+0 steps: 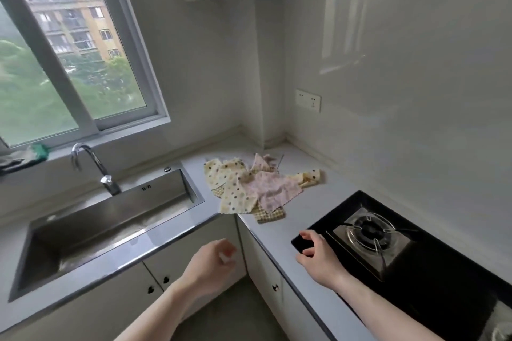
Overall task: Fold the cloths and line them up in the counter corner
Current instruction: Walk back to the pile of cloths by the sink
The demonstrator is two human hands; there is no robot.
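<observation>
Both hands, left hand (213,260) and right hand (318,255), loosely curled and empty, near limp, light cloths (257,188); corners likely offer the best grip.

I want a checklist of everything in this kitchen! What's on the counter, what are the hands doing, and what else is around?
Surface: pale counter wrapping round a corner, with some bare space beside the pile.
Job's things: cloths lie in a rumpled, overlapping pile near the corner; spotted yellow, pink and checked ones, none folded yet.
Clutter: green cloth on the window sill.
Hands: left hand hovers in front of the counter, loosely curled, blurred, holding nothing; right hand hovers at the edge of the stove, fingers loosely bent, holding nothing.
Cables: nothing seen.
Surroundings: steel sink with tap, window, wall socket, cupboards below.
</observation>
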